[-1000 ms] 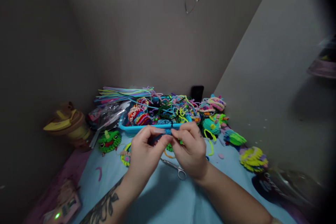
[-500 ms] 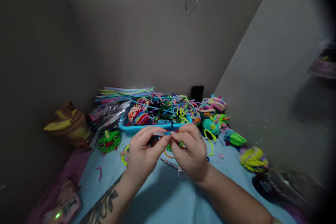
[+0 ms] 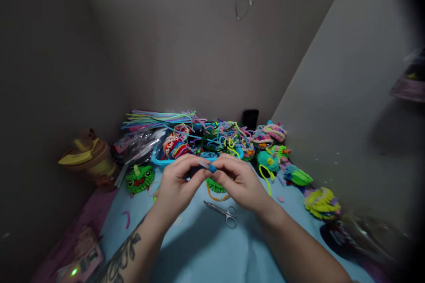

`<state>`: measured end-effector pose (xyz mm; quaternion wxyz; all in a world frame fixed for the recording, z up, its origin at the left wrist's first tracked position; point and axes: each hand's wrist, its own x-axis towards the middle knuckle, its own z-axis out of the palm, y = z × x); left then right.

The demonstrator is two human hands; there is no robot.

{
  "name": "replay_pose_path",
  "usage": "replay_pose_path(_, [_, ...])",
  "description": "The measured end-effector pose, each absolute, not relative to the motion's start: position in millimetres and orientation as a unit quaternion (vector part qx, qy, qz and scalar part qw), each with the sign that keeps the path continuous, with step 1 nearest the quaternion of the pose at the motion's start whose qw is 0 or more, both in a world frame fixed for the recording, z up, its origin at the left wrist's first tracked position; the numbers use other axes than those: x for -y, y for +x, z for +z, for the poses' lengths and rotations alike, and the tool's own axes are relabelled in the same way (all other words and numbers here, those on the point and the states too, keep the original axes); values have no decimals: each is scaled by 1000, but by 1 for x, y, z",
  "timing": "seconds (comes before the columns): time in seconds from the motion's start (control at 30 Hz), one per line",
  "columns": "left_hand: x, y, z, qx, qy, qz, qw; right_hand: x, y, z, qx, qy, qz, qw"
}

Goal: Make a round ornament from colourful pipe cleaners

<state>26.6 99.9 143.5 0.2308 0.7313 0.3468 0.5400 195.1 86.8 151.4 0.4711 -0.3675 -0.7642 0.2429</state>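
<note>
Both my hands are raised over the light blue cloth, their fingertips almost meeting. My left hand [image 3: 181,183] pinches a small blue fuzzy piece [image 3: 211,168], which looks like pipe cleaner, between thumb and fingers. On the same piece, from the other side, my right hand [image 3: 244,183] has its thumb and index finger closed. A pale flat sliver [image 3: 203,164] shows by the left fingertips; whether it is a nail or a strip I cannot tell. Below the hands lie small scissors [image 3: 222,212], blades apart from both hands. Just behind the fingers, a green fuzzy piece [image 3: 215,185] is partly hidden.
A blue tray [image 3: 158,160] of tangled pipe cleaners stands behind. Straight pipe cleaners [image 3: 159,118] lie at its back left. A green frog-like figure [image 3: 139,179] sits left, a yellow fuzzy figure [image 3: 321,203] right. A brown pot-like object [image 3: 89,159] is far left; grey walls surround the table.
The right hand has turned and lowered slightly, its fingers now flatter against the blue piece. More of the scissors and the green piece shows. The view has shifted a little.
</note>
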Motion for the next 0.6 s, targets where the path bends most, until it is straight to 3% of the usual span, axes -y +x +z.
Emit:
replay_pose_path(0.33, [-90,34,151,-398,716,525,232,-91,194,143,676,-448,188,555])
replay_pose_path(0.6, [-91,37,143,-428,675,506,324,-90,191,137,664,-468,93,575])
